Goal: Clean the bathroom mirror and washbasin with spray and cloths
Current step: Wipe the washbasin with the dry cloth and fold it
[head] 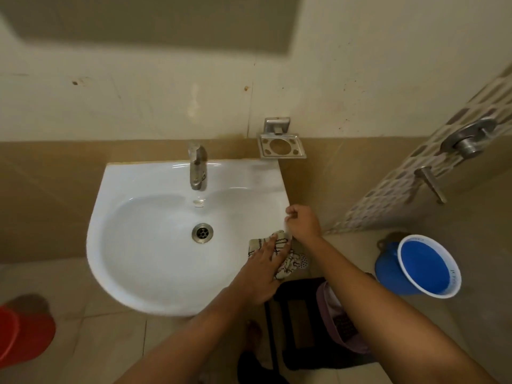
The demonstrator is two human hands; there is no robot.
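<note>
Cloth (279, 254) under flat left hand (261, 266) on basin (155, 273) rim, lower right, pressed for wiping. Right hand (303, 221) clenched, apparently empty, likely bracing.

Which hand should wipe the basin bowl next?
Left, probably. The left hand already presses the patterned cloth flat on the washbasin's right rim, just beside the bowl and drain. The right hand is curled at the basin's outer edge and appears to hold no cloth.
</note>
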